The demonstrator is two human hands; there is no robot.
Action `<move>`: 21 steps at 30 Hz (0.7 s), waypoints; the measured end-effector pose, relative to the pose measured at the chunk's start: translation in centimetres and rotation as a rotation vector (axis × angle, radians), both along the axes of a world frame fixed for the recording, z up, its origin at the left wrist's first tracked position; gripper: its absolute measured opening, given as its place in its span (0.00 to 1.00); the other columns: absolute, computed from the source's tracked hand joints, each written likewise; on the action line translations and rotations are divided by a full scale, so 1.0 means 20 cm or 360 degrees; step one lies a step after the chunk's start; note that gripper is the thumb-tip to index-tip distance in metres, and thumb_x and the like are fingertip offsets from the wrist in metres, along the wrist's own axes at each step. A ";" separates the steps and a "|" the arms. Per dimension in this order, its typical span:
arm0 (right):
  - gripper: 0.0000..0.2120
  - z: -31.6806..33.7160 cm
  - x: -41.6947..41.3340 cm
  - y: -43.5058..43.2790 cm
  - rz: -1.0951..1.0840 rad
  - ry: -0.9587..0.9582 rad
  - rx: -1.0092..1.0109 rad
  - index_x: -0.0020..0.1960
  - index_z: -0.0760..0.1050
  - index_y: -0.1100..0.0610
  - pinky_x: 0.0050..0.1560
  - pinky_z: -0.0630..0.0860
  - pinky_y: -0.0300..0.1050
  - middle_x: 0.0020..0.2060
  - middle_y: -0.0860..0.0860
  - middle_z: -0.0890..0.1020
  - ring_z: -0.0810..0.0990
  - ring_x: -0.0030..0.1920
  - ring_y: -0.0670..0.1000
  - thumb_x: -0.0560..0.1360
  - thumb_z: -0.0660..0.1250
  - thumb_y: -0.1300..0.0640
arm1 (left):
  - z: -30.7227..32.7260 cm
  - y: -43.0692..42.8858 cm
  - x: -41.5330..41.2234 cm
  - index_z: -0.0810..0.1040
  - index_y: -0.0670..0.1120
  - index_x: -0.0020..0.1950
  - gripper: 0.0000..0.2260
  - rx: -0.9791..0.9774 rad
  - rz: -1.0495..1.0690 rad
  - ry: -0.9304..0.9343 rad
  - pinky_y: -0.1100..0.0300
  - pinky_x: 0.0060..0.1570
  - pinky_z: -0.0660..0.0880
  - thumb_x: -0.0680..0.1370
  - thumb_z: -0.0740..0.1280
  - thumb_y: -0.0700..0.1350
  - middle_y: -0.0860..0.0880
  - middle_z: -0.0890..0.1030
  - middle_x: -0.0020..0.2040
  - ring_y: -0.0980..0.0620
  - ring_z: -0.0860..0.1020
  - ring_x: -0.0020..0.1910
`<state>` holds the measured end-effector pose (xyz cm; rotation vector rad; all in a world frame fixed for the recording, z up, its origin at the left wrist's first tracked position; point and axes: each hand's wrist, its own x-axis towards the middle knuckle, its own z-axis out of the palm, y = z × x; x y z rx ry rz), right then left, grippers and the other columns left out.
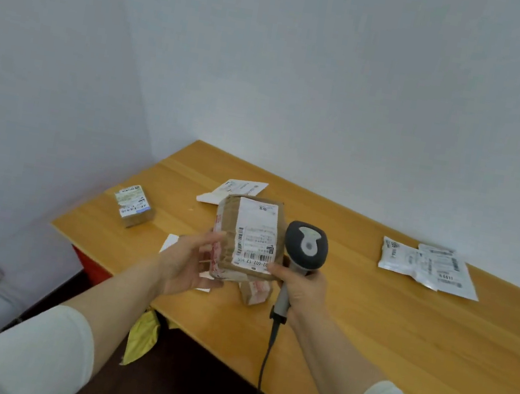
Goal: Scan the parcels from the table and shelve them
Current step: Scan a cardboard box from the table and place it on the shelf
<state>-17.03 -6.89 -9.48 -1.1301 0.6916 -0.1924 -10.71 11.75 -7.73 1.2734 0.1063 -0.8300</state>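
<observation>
On the wooden tabletop [366, 333], white bags [424, 267] lie far right and a small box [132, 207] far left. The brown parcel [245, 238] is held above the middle, label up: the scanning step. The left hand [185, 263] has its grip curled round the parcel's left side. The right hand [299, 291] wraps its grip round the scanner [307, 243] handle, thumb on the parcel's near corner. Next, likely, the scanner's head must turn onto the barcode.

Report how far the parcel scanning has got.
Done: nothing here shows any parcel already scanned or put away. In hand: the left hand holds a brown parcel, label up, while the right hand grips the scanner beside it. To do: a small box, a white envelope, two white bags and another taped parcel lie on the table.
</observation>
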 end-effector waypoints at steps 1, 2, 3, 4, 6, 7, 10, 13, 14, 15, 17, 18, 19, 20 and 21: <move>0.17 0.01 -0.04 0.00 0.0014 -0.0016 -0.0009 0.46 0.76 0.62 0.38 0.79 0.44 0.47 0.58 0.83 0.82 0.46 0.56 0.63 0.74 0.76 | 0.00 -0.03 -0.05 0.74 0.55 0.64 0.28 0.0047 -0.0010 -0.0041 0.43 0.62 0.72 0.65 0.77 0.50 0.47 0.82 0.54 0.45 0.79 0.56; 0.17 0.02 -0.07 -0.01 0.0035 -0.0019 -0.0004 0.48 0.76 0.63 0.38 0.79 0.43 0.47 0.58 0.83 0.82 0.46 0.55 0.64 0.75 0.75 | 0.00 -0.07 -0.09 0.72 0.57 0.65 0.31 0.0132 0.0007 -0.0099 0.44 0.64 0.71 0.64 0.79 0.48 0.49 0.83 0.54 0.46 0.79 0.56; 0.16 0.02 -0.10 -0.02 0.0064 -0.0013 0.0021 0.49 0.76 0.64 0.36 0.78 0.43 0.46 0.57 0.83 0.82 0.44 0.54 0.64 0.75 0.74 | 0.01 -0.10 -0.11 0.70 0.58 0.67 0.33 0.0237 0.0072 -0.0157 0.44 0.65 0.70 0.65 0.79 0.44 0.50 0.83 0.55 0.46 0.79 0.56; 0.15 0.03 -0.12 -0.03 0.0092 0.0000 0.0070 0.49 0.77 0.63 0.35 0.77 0.42 0.44 0.56 0.83 0.82 0.43 0.53 0.65 0.75 0.72 | 0.01 -0.11 -0.13 0.68 0.59 0.68 0.35 0.0321 0.0142 -0.0196 0.44 0.64 0.71 0.67 0.77 0.40 0.50 0.83 0.55 0.46 0.80 0.56; 0.15 0.03 -0.16 -0.08 0.0095 0.0023 0.0180 0.52 0.77 0.63 0.35 0.74 0.43 0.44 0.56 0.84 0.83 0.44 0.54 0.67 0.75 0.69 | 0.05 -0.11 -0.13 0.68 0.63 0.67 0.36 0.0405 0.0154 -0.0228 0.45 0.61 0.71 0.66 0.76 0.39 0.49 0.83 0.55 0.46 0.80 0.55; 0.17 0.03 -0.18 -0.11 0.0065 0.0019 0.0231 0.55 0.77 0.63 0.36 0.75 0.44 0.45 0.56 0.84 0.83 0.45 0.55 0.68 0.75 0.67 | 0.09 -0.10 -0.14 0.70 0.64 0.64 0.34 0.0415 0.0100 -0.0231 0.44 0.61 0.71 0.64 0.75 0.40 0.49 0.83 0.54 0.45 0.79 0.56; 0.21 0.06 -0.21 -0.22 0.0000 -0.0054 0.0364 0.59 0.77 0.63 0.40 0.78 0.48 0.47 0.59 0.82 0.81 0.46 0.56 0.69 0.76 0.60 | 0.17 -0.06 -0.13 0.76 0.58 0.61 0.29 0.0382 -0.0049 -0.0246 0.47 0.55 0.76 0.61 0.71 0.42 0.46 0.82 0.52 0.45 0.79 0.54; 0.26 0.09 -0.23 -0.29 0.0114 -0.0094 0.0425 0.60 0.76 0.59 0.43 0.80 0.52 0.48 0.60 0.83 0.81 0.46 0.58 0.65 0.78 0.54 | 0.19 -0.08 -0.12 0.81 0.53 0.55 0.24 0.0405 -0.0221 -0.0287 0.55 0.48 0.76 0.59 0.70 0.44 0.44 0.81 0.53 0.46 0.78 0.52; 0.28 0.09 -0.24 -0.30 0.0179 -0.0104 0.0420 0.60 0.76 0.58 0.44 0.81 0.54 0.48 0.61 0.84 0.82 0.46 0.59 0.63 0.78 0.52 | 0.19 -0.10 -0.11 0.82 0.53 0.54 0.23 0.0401 -0.0278 -0.0294 0.55 0.49 0.74 0.59 0.70 0.45 0.44 0.81 0.54 0.46 0.77 0.53; 0.30 0.10 -0.26 -0.30 0.0253 -0.0109 0.0403 0.61 0.76 0.59 0.45 0.81 0.55 0.49 0.61 0.84 0.82 0.46 0.59 0.61 0.78 0.52 | 0.19 -0.12 -0.10 0.82 0.54 0.55 0.24 0.0404 -0.0315 -0.0293 0.54 0.51 0.71 0.59 0.69 0.45 0.44 0.82 0.54 0.46 0.76 0.54; 0.28 0.11 -0.28 -0.30 0.0389 -0.0108 0.0370 0.59 0.77 0.59 0.43 0.81 0.53 0.49 0.58 0.85 0.83 0.45 0.57 0.61 0.77 0.52 | 0.18 -0.15 -0.07 0.79 0.55 0.60 0.29 0.0385 -0.0366 -0.0282 0.51 0.59 0.70 0.58 0.70 0.45 0.42 0.81 0.59 0.44 0.77 0.57; 0.25 0.12 -0.29 -0.30 0.0432 -0.0116 0.0371 0.57 0.78 0.59 0.41 0.82 0.52 0.47 0.57 0.85 0.84 0.44 0.56 0.62 0.76 0.53 | 0.18 -0.16 -0.05 0.77 0.55 0.62 0.31 0.0362 -0.0367 -0.0265 0.48 0.65 0.70 0.59 0.71 0.44 0.40 0.80 0.60 0.42 0.77 0.60; 0.23 0.12 -0.29 -0.30 0.0445 -0.0121 0.0375 0.56 0.79 0.59 0.39 0.82 0.51 0.47 0.57 0.86 0.84 0.43 0.55 0.62 0.75 0.53 | 0.18 -0.17 -0.04 0.75 0.53 0.64 0.31 0.0347 -0.0370 -0.0263 0.45 0.67 0.68 0.60 0.71 0.43 0.40 0.80 0.60 0.41 0.77 0.62; 0.24 0.12 -0.29 -0.30 0.0421 -0.0121 0.0381 0.56 0.79 0.60 0.38 0.82 0.51 0.47 0.57 0.86 0.85 0.44 0.56 0.63 0.76 0.54 | 0.19 -0.17 -0.03 0.75 0.50 0.64 0.29 0.0354 -0.0367 -0.0290 0.44 0.68 0.68 0.63 0.72 0.43 0.40 0.81 0.59 0.41 0.77 0.62; 0.25 0.12 -0.28 -0.29 0.0355 -0.0108 0.0389 0.58 0.78 0.60 0.39 0.82 0.52 0.49 0.58 0.85 0.85 0.46 0.57 0.63 0.76 0.55 | 0.20 -0.18 -0.03 0.75 0.48 0.64 0.26 0.0389 -0.0323 -0.0342 0.44 0.67 0.69 0.66 0.73 0.43 0.41 0.82 0.58 0.42 0.78 0.61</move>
